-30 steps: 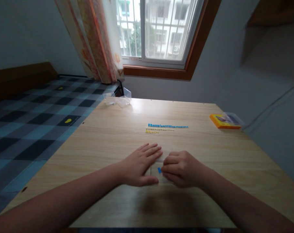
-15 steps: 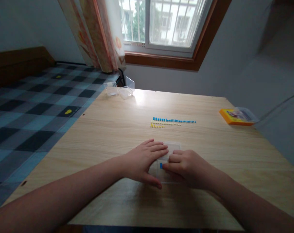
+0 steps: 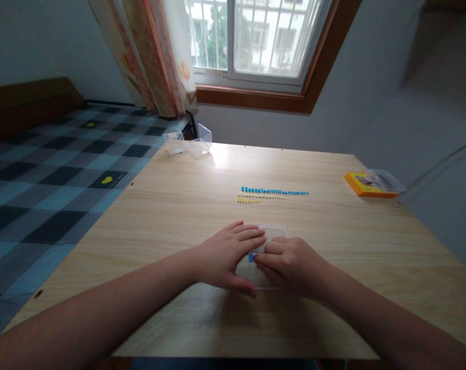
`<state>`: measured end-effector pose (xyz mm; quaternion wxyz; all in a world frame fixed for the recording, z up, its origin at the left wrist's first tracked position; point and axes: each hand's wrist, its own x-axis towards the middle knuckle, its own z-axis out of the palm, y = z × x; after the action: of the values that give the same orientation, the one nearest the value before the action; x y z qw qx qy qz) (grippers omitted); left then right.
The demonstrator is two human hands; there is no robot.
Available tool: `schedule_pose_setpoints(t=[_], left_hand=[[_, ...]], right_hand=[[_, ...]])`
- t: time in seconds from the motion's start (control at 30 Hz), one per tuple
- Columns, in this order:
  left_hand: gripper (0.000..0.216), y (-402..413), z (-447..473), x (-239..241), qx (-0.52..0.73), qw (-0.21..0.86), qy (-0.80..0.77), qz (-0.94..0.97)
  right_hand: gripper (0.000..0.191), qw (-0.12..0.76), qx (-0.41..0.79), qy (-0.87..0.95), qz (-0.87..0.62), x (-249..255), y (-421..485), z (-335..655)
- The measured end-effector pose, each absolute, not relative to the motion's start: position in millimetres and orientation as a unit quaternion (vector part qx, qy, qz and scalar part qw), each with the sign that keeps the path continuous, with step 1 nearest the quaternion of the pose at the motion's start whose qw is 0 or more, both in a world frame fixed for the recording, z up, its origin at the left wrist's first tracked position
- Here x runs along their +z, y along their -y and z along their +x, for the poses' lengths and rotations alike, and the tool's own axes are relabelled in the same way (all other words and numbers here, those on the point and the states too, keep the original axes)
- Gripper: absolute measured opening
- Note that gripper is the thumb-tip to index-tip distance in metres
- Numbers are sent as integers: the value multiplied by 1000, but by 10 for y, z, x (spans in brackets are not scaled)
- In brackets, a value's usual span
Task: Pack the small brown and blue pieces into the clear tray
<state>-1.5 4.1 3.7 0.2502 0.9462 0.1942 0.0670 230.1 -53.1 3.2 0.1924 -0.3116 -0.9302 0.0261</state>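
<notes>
Blue piece (image 3: 251,257) now nearer left hand (image 3: 228,257)

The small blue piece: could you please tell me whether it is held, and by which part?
The right hand has fingertips at the right edge of the blue piece; whether they grip it cannot be told.

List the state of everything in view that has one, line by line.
clear box: seemingly open, partly covered
left hand: open, fingers spread over the clear box
small blue piece: partly hidden
right hand: fingers curled at the small blue piece, grip unclear
blue pieces: laid in a row
yellow pieces: lined up alongside
far clear box: lid raised
orange case: lying flat, closure unclear
curtain: drawn aside
</notes>
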Motion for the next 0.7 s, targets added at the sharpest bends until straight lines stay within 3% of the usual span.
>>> schedule_pose_setpoints(t=[0.7], left_hand=[[99, -48, -9, 5, 72, 243, -188, 949]], right_hand=[[24, 185, 18, 930, -318, 20, 531, 2296]])
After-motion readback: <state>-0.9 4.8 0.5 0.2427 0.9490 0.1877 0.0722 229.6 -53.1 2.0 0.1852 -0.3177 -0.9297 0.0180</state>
